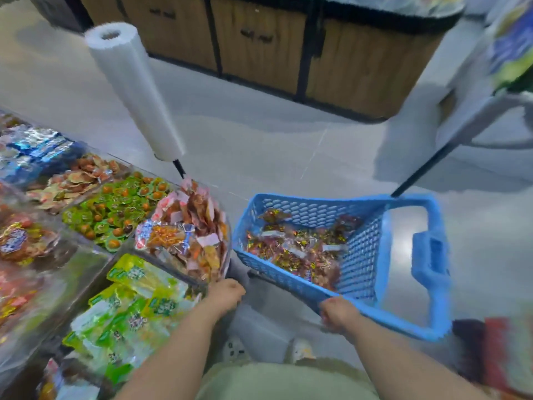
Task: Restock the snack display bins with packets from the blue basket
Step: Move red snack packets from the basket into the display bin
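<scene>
The blue basket hangs tilted at centre right, with several red and gold snack packets heaped in its lower left corner. My right hand grips the basket's near rim. My left hand is closed at the near corner of a clear display bin, which is heaped with orange and pink packets; what the fingers hold is hidden. On the left, other bins hold green-wrapped snacks and yellow-green packets.
A roll of plastic bags stands on a pole at the display's far edge. Wooden cabinets line the back across grey floor. A stand with a black leg is at right. My shoes show below.
</scene>
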`<state>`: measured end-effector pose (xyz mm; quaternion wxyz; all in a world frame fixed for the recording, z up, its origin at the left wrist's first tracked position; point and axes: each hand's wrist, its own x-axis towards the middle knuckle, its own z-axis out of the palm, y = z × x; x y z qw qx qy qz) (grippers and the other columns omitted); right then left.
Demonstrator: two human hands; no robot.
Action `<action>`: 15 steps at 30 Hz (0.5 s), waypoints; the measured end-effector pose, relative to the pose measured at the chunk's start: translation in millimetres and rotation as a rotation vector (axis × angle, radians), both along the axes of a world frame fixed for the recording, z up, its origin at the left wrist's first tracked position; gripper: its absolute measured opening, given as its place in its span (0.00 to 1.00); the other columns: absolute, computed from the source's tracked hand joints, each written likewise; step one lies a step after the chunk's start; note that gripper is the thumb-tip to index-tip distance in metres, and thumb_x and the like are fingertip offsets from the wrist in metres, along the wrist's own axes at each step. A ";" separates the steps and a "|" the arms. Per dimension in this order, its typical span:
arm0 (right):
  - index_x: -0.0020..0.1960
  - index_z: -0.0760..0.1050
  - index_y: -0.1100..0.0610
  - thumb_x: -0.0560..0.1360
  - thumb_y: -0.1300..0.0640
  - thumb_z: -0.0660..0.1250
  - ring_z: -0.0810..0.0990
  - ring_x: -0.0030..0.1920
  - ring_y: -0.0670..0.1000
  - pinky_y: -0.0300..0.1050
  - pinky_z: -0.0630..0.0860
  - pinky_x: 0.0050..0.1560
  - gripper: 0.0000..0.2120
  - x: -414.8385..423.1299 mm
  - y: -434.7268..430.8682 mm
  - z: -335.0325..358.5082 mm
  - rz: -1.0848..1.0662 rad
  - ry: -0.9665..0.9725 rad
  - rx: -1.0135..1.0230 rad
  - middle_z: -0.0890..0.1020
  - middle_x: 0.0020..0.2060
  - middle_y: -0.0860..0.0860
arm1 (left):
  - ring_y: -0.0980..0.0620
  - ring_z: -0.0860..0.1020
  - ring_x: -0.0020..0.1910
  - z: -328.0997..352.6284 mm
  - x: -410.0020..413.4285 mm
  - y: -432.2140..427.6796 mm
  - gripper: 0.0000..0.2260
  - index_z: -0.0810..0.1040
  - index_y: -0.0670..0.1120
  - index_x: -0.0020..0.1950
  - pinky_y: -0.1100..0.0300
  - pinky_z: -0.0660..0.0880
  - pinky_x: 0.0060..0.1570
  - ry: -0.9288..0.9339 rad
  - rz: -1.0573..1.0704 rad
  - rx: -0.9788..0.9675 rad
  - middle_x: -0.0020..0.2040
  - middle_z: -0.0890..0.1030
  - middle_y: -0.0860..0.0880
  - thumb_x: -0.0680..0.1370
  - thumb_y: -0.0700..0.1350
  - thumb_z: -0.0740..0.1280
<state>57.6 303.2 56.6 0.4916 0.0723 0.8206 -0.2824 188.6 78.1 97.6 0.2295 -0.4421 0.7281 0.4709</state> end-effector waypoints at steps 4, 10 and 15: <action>0.38 0.69 0.51 0.77 0.59 0.60 0.74 0.35 0.49 0.42 0.73 0.41 0.10 -5.4 55.5 -3.2 -0.133 -0.108 0.038 0.75 0.35 0.50 | 0.52 0.71 0.33 -12.3 -13.7 30.8 0.08 0.72 0.46 0.42 0.63 0.62 0.32 -0.089 0.238 0.186 0.37 0.74 0.47 0.81 0.40 0.60; 0.37 0.69 0.52 0.77 0.60 0.61 0.74 0.36 0.48 0.42 0.73 0.41 0.10 -23.2 71.7 5.3 -0.242 -0.142 0.050 0.75 0.38 0.51 | 0.50 0.74 0.37 -25.6 -35.7 41.4 0.06 0.72 0.44 0.57 0.61 0.68 0.37 -0.153 0.374 0.273 0.44 0.77 0.45 0.82 0.43 0.58; 0.42 0.67 0.56 0.78 0.60 0.60 0.73 0.30 0.47 0.36 0.67 0.30 0.06 -48.6 43.1 14.2 -0.411 -0.202 -0.052 0.73 0.34 0.51 | 0.50 0.75 0.40 -37.5 -75.0 8.8 0.09 0.73 0.42 0.58 0.58 0.69 0.43 -0.185 0.320 0.226 0.49 0.78 0.44 0.81 0.44 0.60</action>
